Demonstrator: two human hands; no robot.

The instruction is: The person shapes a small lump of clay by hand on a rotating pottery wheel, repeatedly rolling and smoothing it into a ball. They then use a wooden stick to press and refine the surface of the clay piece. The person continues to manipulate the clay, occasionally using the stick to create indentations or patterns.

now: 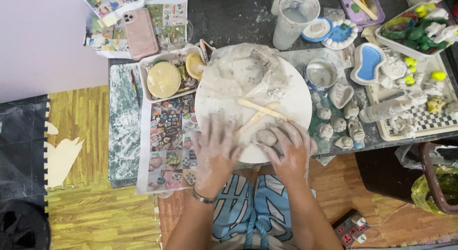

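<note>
Two hands (217, 149) (291, 152) w/ clay lump (265, 137)

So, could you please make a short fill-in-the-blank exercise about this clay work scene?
1. The right hand touches a grey lump of ___ on the round white board.
2. Two wooden sticks lie on the board and ___ each other.
3. The phone, far left of the board, has a ___ case.
4. The left hand wears a bracelet on its ___.

Missing words: clay; cross; pink; wrist
</note>
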